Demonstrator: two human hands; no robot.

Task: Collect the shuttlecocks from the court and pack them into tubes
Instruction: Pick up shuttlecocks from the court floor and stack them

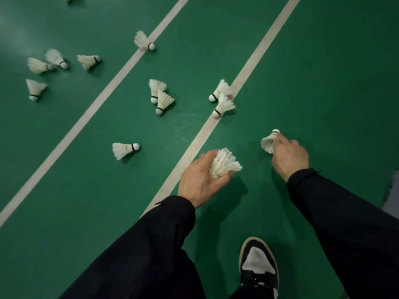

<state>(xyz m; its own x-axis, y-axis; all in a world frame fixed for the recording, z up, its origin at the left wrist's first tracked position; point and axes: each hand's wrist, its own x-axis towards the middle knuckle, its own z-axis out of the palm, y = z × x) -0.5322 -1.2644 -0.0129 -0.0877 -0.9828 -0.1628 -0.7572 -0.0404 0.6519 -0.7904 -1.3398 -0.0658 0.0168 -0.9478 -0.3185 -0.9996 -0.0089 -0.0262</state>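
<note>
My left hand [200, 182] grips a nested bunch of white feather shuttlecocks [225, 162], feathers pointing up and to the right. My right hand [290, 157] pinches a single shuttlecock [269, 141] just above the green floor, its cork pointing away from me. Several more shuttlecocks lie scattered on the court: one [125, 150] left of my left hand, a touching pair [160, 97] in the middle, another pair [222, 98] on the right-hand white line, one [143, 41] on the far line, and a cluster [54, 63] at far left. No tube is in view.
Two white court lines [108, 89] [257, 52] run diagonally across the green court floor [323, 83]. My black-and-white shoe [259, 262] stands at the bottom, between my dark sleeves. A grey patch of floor shows at the right edge [390, 190].
</note>
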